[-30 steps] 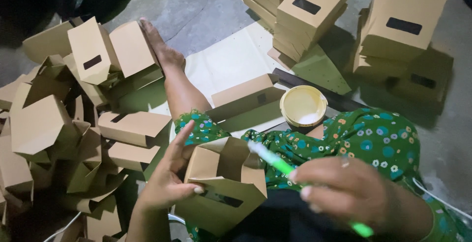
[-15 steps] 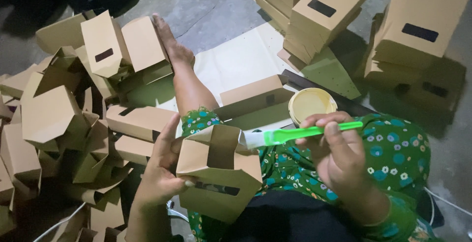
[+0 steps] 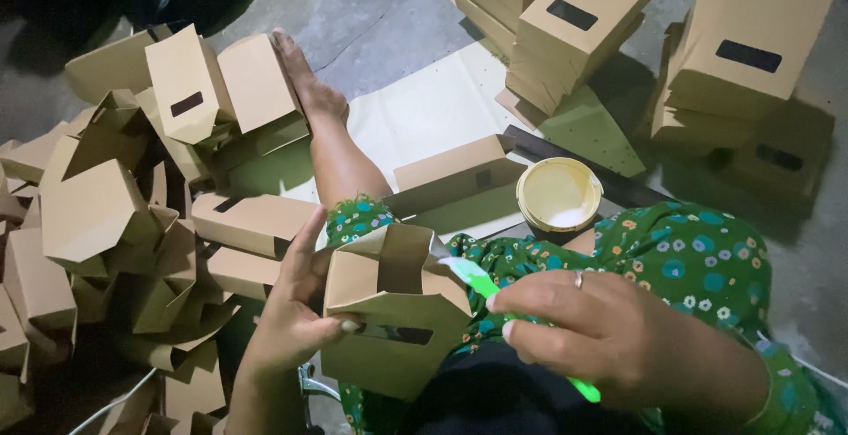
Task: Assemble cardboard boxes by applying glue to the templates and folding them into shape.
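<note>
I am looking down at my lap, where my left hand [image 3: 287, 316] is cupping the side of a small brown cardboard box [image 3: 393, 311], fingers spread along its left wall and the thumb pressing on the front near a dark slot-shaped window. The box is sitting upright over my lap with its top flaps standing open, just in front of the green floral cloth [image 3: 689, 267] covering my knee. My right hand [image 3: 609, 333] is closing its fingers together around a green brush handle [image 3: 495, 298], and I am holding it slanted so that its pale tip is touching the box's upper right edge, by the open flaps. A ring is showing on one finger of that hand. Just beyond the box, a round cream-coloured tub [image 3: 558, 193] is lying open on the floor beside a flat, unfolded box blank [image 3: 455, 179]. My bare leg and foot [image 3: 322, 126] are stretching out across a pale sheet [image 3: 424, 113] towards the grey floor. To my left, a loose heap of folded boxes [image 3: 115, 214] is piling up, tipped at all angles, while neater stacks of flat boxes [image 3: 574, 20] with dark windows are standing well apart at the upper right.
</note>
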